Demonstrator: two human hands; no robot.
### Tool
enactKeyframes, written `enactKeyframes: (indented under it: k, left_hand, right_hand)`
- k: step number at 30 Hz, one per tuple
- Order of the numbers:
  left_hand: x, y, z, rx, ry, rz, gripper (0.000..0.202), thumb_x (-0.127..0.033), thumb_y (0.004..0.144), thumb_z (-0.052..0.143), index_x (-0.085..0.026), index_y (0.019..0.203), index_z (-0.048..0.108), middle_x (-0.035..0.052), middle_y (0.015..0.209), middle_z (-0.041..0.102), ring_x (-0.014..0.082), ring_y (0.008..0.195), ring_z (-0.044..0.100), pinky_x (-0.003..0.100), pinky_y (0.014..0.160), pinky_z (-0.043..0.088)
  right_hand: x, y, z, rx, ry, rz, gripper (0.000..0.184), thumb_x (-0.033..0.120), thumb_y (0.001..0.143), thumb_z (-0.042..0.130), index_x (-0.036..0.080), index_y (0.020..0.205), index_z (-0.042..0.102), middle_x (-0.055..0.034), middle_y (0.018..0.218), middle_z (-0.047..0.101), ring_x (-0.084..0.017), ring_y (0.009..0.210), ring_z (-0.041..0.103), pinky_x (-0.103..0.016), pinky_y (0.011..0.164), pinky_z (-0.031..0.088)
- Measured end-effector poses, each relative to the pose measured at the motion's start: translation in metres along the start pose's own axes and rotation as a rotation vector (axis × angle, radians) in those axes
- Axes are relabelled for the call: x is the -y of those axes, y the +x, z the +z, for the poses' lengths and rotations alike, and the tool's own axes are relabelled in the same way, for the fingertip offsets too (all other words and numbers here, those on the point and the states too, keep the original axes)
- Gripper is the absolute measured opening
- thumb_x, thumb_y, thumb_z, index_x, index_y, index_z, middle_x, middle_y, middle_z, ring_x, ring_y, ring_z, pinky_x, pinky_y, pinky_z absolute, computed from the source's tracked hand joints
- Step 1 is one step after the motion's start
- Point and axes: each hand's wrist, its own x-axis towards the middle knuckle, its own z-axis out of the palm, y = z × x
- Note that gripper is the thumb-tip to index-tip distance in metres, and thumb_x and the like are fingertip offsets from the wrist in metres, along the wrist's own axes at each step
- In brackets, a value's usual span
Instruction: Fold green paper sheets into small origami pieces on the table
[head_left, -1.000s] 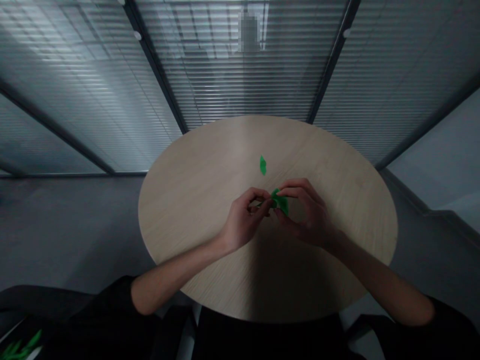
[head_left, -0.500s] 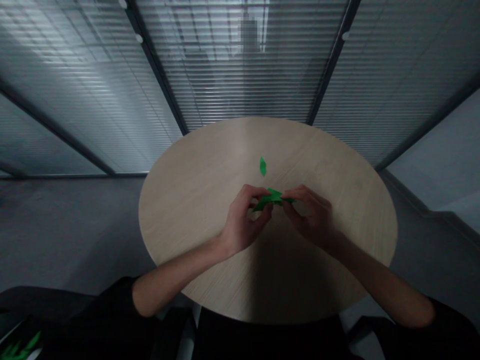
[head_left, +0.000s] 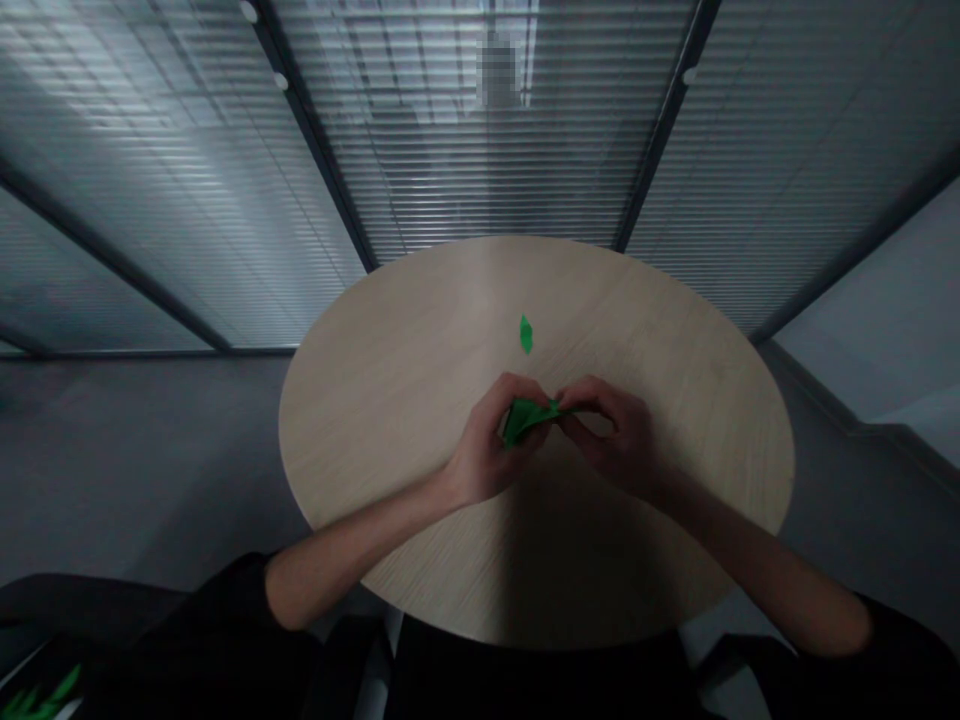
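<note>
Over the middle of a round light-wood table (head_left: 390, 420), both my hands pinch one small folded green paper piece (head_left: 527, 416). My left hand (head_left: 491, 445) curls its fingers round the piece's left end. My right hand (head_left: 619, 440) grips the right end between thumb and fingertips. A second, smaller green paper piece (head_left: 526, 333) lies loose on the table just beyond my hands, touched by neither.
Glass walls with horizontal blinds and dark frames (head_left: 315, 140) rise behind the table. Grey floor lies on both sides. More green paper bits (head_left: 37, 695) show at the bottom left corner, beside my dark sleeve.
The green piece has been turned and drawn to the left between my fingers, and my hands have closed in tighter on it. The loose piece has not moved.
</note>
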Motion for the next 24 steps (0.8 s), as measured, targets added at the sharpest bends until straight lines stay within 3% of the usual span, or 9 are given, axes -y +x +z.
enactKeyframes:
  k: [4,9,14,24]
  left_hand:
    - [-0.0035,0.0015,-0.0008,0.003,0.007,-0.018,0.012,-0.013,0.095,0.062,-0.02,0.105,0.06,0.0049,0.097,0.062,0.0153,0.084,0.059,0.03,0.072,0.05]
    - [-0.0024,0.0008,0.0008,-0.014,-0.011,-0.073,0.011,-0.015,0.092,0.069,-0.02,0.101,0.064,0.0049,0.095,0.067,0.015,0.082,0.063,0.028,0.071,0.051]
    - [0.0007,-0.0008,0.0006,-0.065,-0.065,-0.162,0.013,-0.017,0.088,0.074,-0.019,0.098,0.066,0.0054,0.094,0.071,0.0154,0.081,0.065,0.028,0.07,0.053]
    - [-0.0052,0.0021,0.0025,-0.138,-0.04,-0.146,0.008,-0.019,0.09,0.071,-0.02,0.094,0.064,0.004,0.089,0.07,0.0156,0.079,0.065,0.03,0.071,0.055]
  right_hand:
    - [-0.0014,0.0017,-0.0011,-0.008,-0.011,-0.025,0.014,0.011,0.091,0.07,0.024,0.091,0.066,0.0008,0.085,0.067,-0.013,0.078,0.065,-0.026,0.071,0.055]
    - [-0.0008,0.0008,-0.0024,0.014,0.086,0.08,0.013,0.011,0.09,0.071,0.024,0.093,0.067,-0.0001,0.09,0.066,-0.012,0.08,0.068,-0.022,0.068,0.057]
    - [0.001,0.0017,-0.0046,0.039,0.136,0.117,0.011,0.014,0.09,0.073,0.023,0.094,0.069,-0.001,0.09,0.07,-0.013,0.082,0.071,-0.023,0.075,0.061]
    - [0.0078,0.0065,-0.0068,0.047,0.109,0.097,0.004,0.019,0.092,0.071,0.021,0.089,0.072,-0.0027,0.088,0.071,-0.014,0.078,0.069,-0.025,0.069,0.06]
